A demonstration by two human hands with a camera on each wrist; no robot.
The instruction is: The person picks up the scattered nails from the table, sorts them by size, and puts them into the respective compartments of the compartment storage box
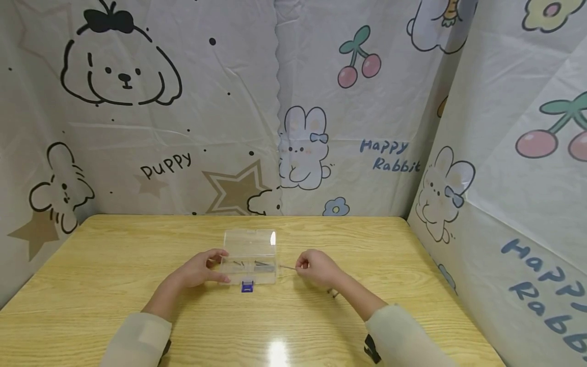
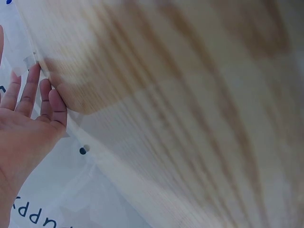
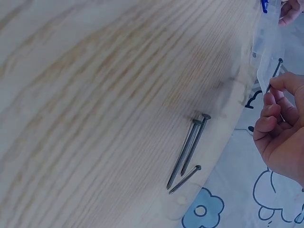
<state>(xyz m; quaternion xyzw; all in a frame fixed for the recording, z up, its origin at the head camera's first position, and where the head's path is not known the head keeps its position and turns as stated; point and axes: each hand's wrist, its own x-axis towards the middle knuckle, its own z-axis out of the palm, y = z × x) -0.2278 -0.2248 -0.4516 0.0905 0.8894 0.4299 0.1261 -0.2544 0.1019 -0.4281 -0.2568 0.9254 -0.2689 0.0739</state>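
A clear plastic box (image 1: pixel 260 279) stands on the table with its lid (image 1: pixel 249 242) raised at the back and a blue latch (image 1: pixel 247 287) in front. Thin dark nails (image 1: pixel 263 263) lie inside, in left and right sections. My left hand (image 1: pixel 202 268) holds the box's left end, thumb at the front corner and fingers farther back. Just right of the box, my right hand (image 1: pixel 318 267) pinches a nail (image 3: pixel 278 69) between thumb and fingertips; its head end points toward the box.
Several loose nails (image 3: pixel 190 147) lie on the wooden table (image 1: pixel 220 331) near my right forearm, partly hidden by it in the head view. A printed cloth (image 1: pixel 206 127) hangs behind the table and along its right side.
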